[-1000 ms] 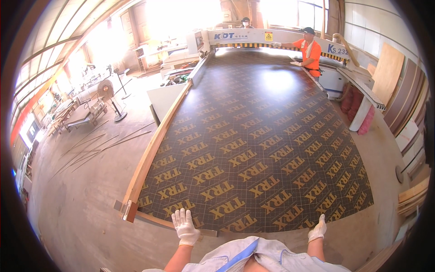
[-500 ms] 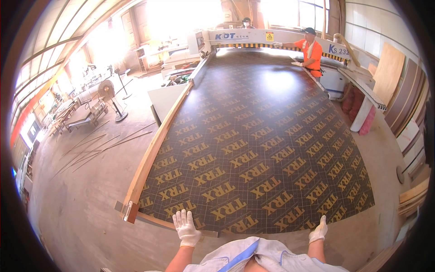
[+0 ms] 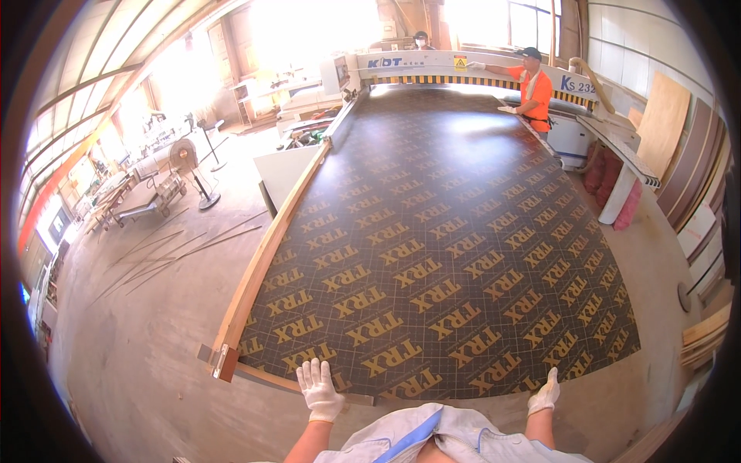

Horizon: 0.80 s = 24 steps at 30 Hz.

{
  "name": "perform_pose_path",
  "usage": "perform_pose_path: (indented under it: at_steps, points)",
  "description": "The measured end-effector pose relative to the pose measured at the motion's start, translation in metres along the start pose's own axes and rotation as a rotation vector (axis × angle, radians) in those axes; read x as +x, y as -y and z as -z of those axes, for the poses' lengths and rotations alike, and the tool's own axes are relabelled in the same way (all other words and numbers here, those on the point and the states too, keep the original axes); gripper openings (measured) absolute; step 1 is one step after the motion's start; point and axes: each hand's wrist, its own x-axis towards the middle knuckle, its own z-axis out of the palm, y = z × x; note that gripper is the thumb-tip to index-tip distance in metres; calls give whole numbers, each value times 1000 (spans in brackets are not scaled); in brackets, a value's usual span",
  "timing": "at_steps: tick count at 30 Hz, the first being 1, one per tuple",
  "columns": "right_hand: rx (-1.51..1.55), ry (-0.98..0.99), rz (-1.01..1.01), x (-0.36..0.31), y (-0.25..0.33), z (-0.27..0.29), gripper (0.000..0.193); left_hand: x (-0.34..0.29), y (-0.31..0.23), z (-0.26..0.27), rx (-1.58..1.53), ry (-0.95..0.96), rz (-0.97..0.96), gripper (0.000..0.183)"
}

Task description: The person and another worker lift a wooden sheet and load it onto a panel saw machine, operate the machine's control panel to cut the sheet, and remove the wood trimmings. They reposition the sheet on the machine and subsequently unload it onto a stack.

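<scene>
A large dark sheet panel (image 3: 432, 255) with gold print lies flat in front of me, its near edge close to my body. My left hand (image 3: 319, 392), in a white glove, rests on the near left edge with its fingers spread over the top face. At the near right edge, my gloved right hand (image 3: 545, 393) holds the panel, one digit pointing up along the top; its other fingers are mostly hidden. A long wooden rail (image 3: 266, 262) borders the panel's left side, ending in a brown block (image 3: 225, 363).
A wide white machine beam (image 3: 421, 63) spans the panel's far end. A person in orange (image 3: 532, 92) stands at the far right, one hand on the panel; another person (image 3: 421, 40) is behind the beam. Left are a standing fan (image 3: 185, 158) and thin strips (image 3: 170, 247) on the floor.
The person in orange has shifted the raised hand slightly along the beam and up. My hands keep their places on the panel; the view has moved slightly.
</scene>
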Motion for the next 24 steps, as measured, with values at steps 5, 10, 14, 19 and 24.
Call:
perform_pose_path:
  at_steps: [5,10,14,19,24]
  points:
    - [7,-5,9,3,-2,2,68,2,0,2,1,4,0,102]
    - [-16,-4,7,-1,-1,0,70,1,2,2,11,0,4,104]
    - [-8,15,-1,-5,1,-3,72,2,0,4,-2,14,11,104]
    - [-43,-44,2,1,1,4,74,5,-4,10,-40,7,13,89]
    - [10,36,1,3,-2,7,76,4,-5,10,-42,-13,6,86]
